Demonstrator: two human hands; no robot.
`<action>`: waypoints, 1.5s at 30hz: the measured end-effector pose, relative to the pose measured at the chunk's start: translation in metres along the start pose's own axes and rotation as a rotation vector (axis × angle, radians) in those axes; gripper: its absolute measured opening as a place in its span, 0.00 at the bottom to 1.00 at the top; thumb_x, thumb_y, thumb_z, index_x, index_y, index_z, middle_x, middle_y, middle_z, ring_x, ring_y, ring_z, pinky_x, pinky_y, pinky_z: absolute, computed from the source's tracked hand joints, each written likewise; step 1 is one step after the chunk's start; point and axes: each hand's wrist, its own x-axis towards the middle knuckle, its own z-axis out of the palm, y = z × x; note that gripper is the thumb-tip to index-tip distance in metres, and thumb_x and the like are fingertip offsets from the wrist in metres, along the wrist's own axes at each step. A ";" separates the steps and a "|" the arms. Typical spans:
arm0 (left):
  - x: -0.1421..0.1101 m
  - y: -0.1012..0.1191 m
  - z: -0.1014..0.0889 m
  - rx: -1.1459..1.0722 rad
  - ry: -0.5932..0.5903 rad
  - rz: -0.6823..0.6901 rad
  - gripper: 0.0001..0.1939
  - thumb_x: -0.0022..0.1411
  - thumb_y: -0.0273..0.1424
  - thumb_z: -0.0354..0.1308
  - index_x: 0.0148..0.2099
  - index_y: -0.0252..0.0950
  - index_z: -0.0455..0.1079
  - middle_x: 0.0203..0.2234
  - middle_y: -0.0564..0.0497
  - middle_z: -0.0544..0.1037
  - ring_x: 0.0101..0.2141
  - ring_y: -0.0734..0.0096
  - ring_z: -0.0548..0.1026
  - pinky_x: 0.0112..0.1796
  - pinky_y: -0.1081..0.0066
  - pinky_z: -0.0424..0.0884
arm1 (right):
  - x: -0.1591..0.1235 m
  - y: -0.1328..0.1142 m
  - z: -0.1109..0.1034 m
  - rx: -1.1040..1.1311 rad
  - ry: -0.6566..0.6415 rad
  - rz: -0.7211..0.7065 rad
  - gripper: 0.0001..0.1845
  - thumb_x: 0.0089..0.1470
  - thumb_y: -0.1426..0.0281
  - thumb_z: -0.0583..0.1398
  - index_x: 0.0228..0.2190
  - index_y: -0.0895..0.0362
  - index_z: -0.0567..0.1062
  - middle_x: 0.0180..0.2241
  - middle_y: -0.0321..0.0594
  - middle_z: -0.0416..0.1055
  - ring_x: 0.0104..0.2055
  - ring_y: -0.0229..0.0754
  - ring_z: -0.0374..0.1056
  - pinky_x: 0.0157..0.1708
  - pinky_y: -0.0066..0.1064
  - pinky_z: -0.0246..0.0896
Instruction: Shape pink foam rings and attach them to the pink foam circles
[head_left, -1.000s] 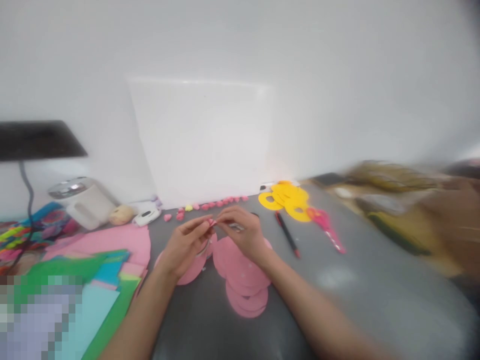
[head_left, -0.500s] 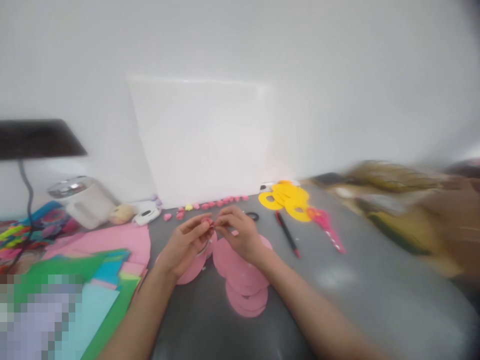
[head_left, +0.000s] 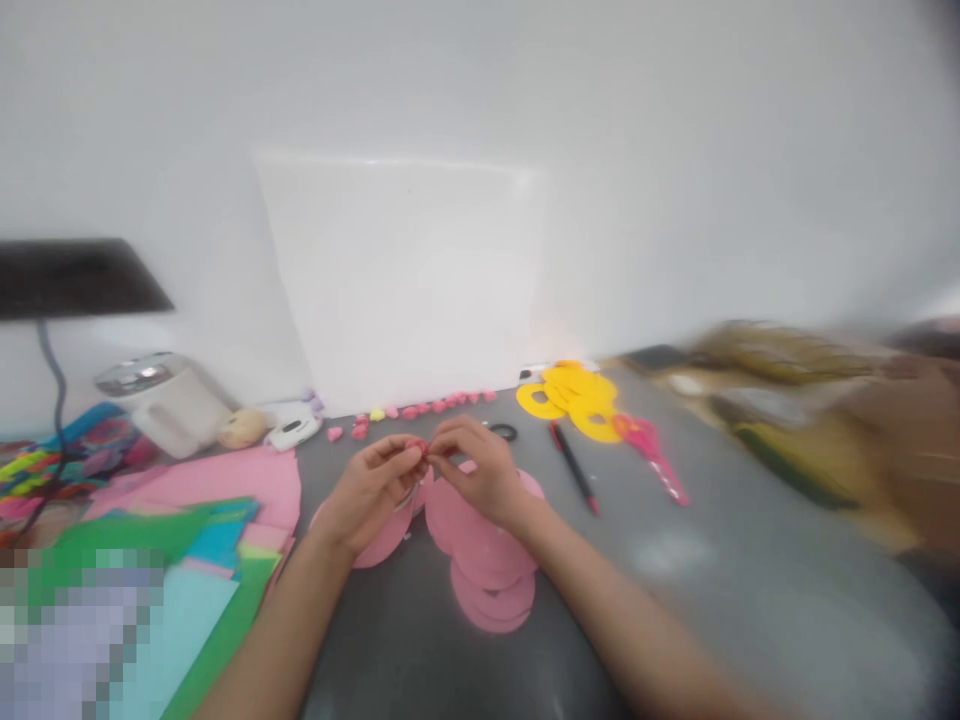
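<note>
The small pink piece [head_left: 415, 444] is held directly between the left hand [head_left: 371, 495] and the right hand [head_left: 489, 470], above the tabletop [head_left: 397, 640] and nearer its far edge than its near one. The left hand pinches it between thumb and forefinger; the right hand's thumb and fingers come together at its right side, so neither hand is clearly nearer. Which way its long axis runs cannot be told, as fingertips cover much of it. What shows is deep pink, compact and blurred, perhaps folded. Beneath and toward the near edge lie pink discs [head_left: 480, 540], overlapping; beyond, along the far edge, sits a row of little pink shapes [head_left: 439, 406].
</note>
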 end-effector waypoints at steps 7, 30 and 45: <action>-0.003 0.004 0.000 0.107 -0.029 -0.028 0.07 0.47 0.29 0.68 0.31 0.33 0.76 0.26 0.50 0.76 0.30 0.75 0.72 0.36 0.75 0.68 | 0.002 -0.003 -0.002 0.195 0.043 0.197 0.03 0.50 0.70 0.61 0.28 0.56 0.71 0.28 0.38 0.70 0.32 0.38 0.68 0.31 0.30 0.67; -0.003 0.004 -0.005 0.398 -0.005 0.020 0.10 0.48 0.34 0.66 0.32 0.34 0.73 0.24 0.52 0.73 0.26 0.75 0.69 0.30 0.75 0.65 | 0.007 -0.003 -0.010 0.605 -0.231 0.598 0.17 0.39 0.63 0.68 0.32 0.58 0.75 0.30 0.39 0.74 0.31 0.39 0.71 0.34 0.32 0.68; -0.004 0.006 0.000 0.444 0.075 0.129 0.16 0.46 0.34 0.68 0.39 0.34 0.77 0.34 0.44 0.81 0.31 0.63 0.77 0.37 0.65 0.72 | 0.007 0.002 -0.007 0.669 -0.144 0.683 0.18 0.43 0.67 0.66 0.39 0.56 0.74 0.32 0.39 0.75 0.33 0.40 0.73 0.36 0.36 0.71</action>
